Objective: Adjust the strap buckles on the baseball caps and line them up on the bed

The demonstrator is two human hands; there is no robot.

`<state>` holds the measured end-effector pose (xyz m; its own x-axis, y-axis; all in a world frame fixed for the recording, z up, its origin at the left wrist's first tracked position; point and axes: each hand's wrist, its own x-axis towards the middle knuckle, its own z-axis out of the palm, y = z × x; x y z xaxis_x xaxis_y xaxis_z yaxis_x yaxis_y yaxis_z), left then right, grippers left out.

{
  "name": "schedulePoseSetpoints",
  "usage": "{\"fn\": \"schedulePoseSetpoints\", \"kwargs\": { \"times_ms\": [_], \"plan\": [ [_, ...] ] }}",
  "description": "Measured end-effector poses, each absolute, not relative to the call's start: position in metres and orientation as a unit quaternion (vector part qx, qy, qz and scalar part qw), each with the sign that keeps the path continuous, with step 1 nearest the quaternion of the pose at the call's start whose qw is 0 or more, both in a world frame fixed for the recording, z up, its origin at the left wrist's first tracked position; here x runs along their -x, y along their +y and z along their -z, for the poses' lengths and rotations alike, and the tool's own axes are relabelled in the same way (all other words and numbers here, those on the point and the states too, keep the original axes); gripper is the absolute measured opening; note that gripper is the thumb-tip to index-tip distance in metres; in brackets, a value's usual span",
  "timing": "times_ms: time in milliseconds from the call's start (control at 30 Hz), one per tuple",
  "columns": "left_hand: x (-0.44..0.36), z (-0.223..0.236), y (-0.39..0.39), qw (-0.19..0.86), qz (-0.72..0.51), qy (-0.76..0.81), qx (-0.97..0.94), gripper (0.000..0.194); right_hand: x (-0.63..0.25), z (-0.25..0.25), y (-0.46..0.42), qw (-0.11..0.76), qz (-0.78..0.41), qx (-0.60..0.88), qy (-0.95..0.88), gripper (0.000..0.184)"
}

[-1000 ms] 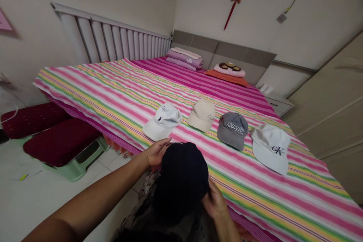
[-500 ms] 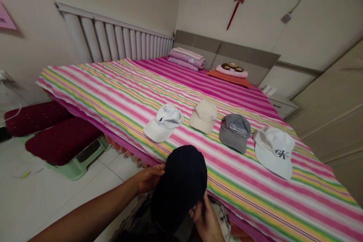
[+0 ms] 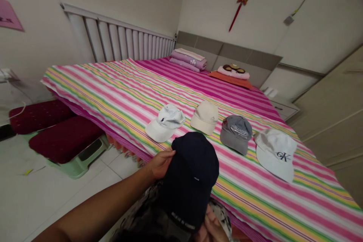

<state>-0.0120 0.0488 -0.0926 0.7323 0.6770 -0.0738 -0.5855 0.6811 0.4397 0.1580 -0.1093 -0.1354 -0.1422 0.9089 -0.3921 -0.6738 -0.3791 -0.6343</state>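
Note:
A dark navy baseball cap [image 3: 193, 174] is held between my two hands, just off the near edge of the bed, its brim tilted down toward me. My left hand [image 3: 162, 164] pinches the cap's left side. At the lower right, my right hand [image 3: 211, 227] grips the brim's edge, its fingers partly hidden. On the striped sheet beyond lie a white cap [image 3: 165, 123] with a small dark logo, a beige cap [image 3: 204, 118], a grey cap [image 3: 236, 135] with white lettering, and a white cap [image 3: 276, 155] marked CK.
The bed's striped sheet [image 3: 113, 94] stretches ahead. Folded purple bedding [image 3: 187, 61] and a pink folded item [image 3: 233, 72] lie near the headboard [image 3: 235, 53]. Dark red-topped stools [image 3: 66, 140] stand on the left floor, below a radiator [image 3: 121, 38]. A cabinet [image 3: 283, 108] stands at the right.
The navy cap has moved up and right, and its brim with lettering now shows. My left hand has risen with it, and my right hand has moved lower along the brim.

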Motion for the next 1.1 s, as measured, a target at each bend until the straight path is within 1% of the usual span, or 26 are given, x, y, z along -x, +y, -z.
{"fn": "schedulePoseSetpoints", "kwargs": {
  "times_ms": [67,133,233,333,400,467,567,767,833,933,1100],
  "plan": [
    [0.006,0.083,0.054,0.903,-0.357,0.115,-0.207,0.022,-0.166,0.118,-0.107,0.554,-0.725,0.384,-0.144,0.039],
    [0.005,0.078,0.061,0.899,-0.342,0.153,-0.227,0.02,-0.175,0.102,-0.106,0.576,-0.705,0.389,-0.145,0.039],
    [0.015,0.082,0.074,0.85,-0.344,0.327,-0.229,0.02,-0.19,0.085,-0.102,0.597,-0.671,0.407,-0.167,0.047],
    [0.033,0.095,0.087,0.742,-0.447,0.468,-0.176,0.012,-0.208,0.078,-0.098,0.589,-0.66,0.431,-0.179,0.057],
    [0.047,0.105,0.093,0.681,-0.517,0.499,-0.138,0.012,-0.217,0.077,-0.095,0.592,-0.65,0.44,-0.179,0.058],
    [0.059,0.115,0.096,0.641,-0.556,0.52,-0.104,0.013,-0.222,0.075,-0.091,0.602,-0.637,0.443,-0.191,0.057],
    [0.069,0.123,0.099,0.63,-0.566,0.527,-0.065,0.009,-0.222,0.069,-0.081,0.607,-0.623,0.436,-0.231,0.056],
    [0.069,0.12,0.115,0.683,-0.55,0.48,-0.038,0.009,-0.204,0.052,-0.045,0.609,-0.609,0.425,-0.278,0.048],
    [0.068,0.118,0.12,0.705,-0.547,0.45,-0.044,0.013,-0.197,0.046,-0.029,0.61,-0.617,0.406,-0.287,0.044],
    [0.071,0.118,0.123,0.721,-0.568,0.394,-0.053,0.024,-0.189,0.04,0.0,0.615,-0.629,0.377,-0.29,0.041],
    [0.088,0.119,0.113,0.697,-0.636,0.329,-0.041,0.036,-0.176,0.032,0.065,0.63,-0.617,0.349,-0.317,0.038]
  ]
}}
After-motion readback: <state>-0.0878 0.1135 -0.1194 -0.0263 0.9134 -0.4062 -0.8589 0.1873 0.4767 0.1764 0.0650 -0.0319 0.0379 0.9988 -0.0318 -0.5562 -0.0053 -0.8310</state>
